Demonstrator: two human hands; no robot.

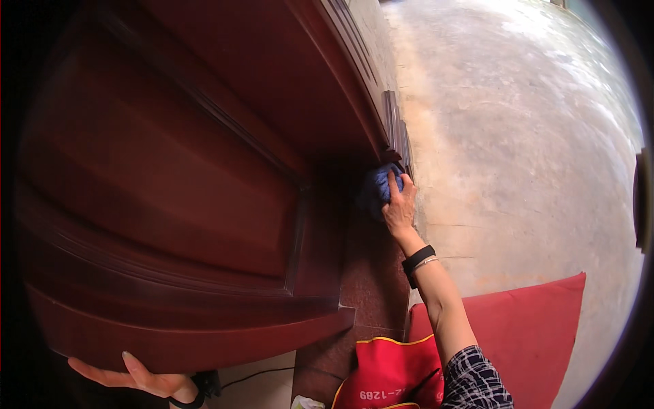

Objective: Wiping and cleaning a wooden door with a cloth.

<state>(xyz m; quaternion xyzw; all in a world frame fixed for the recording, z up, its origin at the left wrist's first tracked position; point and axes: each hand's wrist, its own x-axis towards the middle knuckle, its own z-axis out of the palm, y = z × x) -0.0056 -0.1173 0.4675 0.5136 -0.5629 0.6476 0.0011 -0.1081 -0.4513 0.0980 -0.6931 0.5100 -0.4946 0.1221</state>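
Note:
My right hand grips a blue cloth and presses it at the foot of the dark red door frame, just above the reddish stone threshold. Part of the cloth lies in deep shadow. Along the lower left, my left hand rests its spread fingers against the near edge of a panelled dark red wooden door, which stands ajar. The thumb and a finger show at that edge; whether the others curl behind the door is hidden.
A red mat lies on the concrete floor at right. Red apron-like fabric with yellow trim and printing hangs below me. A thin black cord crosses pale tile near the left hand. White plastic shows at the bottom edge.

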